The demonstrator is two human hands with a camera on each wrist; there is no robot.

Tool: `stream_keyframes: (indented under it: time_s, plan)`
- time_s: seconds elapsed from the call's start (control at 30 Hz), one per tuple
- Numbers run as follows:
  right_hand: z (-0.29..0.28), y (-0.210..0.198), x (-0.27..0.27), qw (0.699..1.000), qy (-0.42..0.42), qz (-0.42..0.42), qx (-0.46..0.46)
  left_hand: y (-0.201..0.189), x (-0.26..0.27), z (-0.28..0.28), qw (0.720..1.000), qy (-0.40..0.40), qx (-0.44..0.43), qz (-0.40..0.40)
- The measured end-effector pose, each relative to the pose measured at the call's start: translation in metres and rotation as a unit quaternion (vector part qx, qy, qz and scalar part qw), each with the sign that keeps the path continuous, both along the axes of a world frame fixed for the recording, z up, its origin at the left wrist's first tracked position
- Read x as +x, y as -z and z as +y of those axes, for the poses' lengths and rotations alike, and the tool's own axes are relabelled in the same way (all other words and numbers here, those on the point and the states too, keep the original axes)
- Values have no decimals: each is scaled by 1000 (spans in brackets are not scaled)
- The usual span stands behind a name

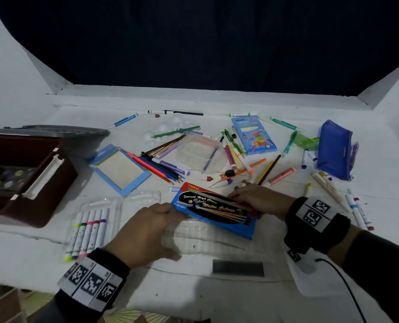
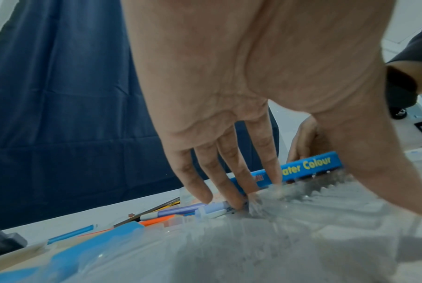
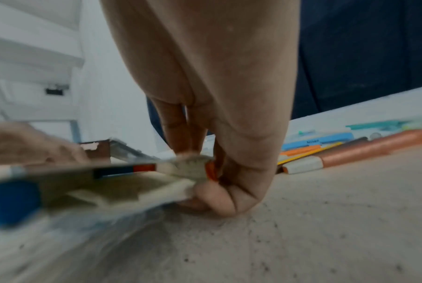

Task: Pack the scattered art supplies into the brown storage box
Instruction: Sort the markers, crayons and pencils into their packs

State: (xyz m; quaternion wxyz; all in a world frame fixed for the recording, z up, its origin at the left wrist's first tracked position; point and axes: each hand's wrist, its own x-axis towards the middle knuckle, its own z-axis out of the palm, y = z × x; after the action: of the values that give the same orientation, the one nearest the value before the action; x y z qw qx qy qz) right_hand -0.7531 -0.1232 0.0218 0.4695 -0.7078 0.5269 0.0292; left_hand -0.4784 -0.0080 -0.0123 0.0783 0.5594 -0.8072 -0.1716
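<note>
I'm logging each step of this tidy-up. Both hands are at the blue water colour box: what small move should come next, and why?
Probably lift the water colour box clear and carry it left to the brown storage box. The right hand already pinches its far end, the left hand rests straight-fingered at its near-left corner, and the storage box stands open.

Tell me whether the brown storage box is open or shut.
Open. The brown storage box shows paint pots inside, and its grey lid lies off it, behind the box.
</note>
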Motion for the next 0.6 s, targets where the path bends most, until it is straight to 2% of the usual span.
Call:
stream_keyframes:
  time_s: [0.17,0.3,0.37,0.5,0.6]
  plan:
    - [-2,2,-2,990,-47,66,-118,-7,1,1,999,-24,-38,25]
    - [-3,4,-5,972,-108,127,-166,-20,-3,-18,995,-18,-92,21]
    - [-5,8,-7,968,-108,150,-169,-23,-5,-37,998,1,-61,-14]
    - [-6,14,-5,950,-120,185,-222,-20,-5,-78,993,35,75,-82]
    - [3,11,-5,943,-124,141,-275,-18,-4,-93,987,60,96,-111]
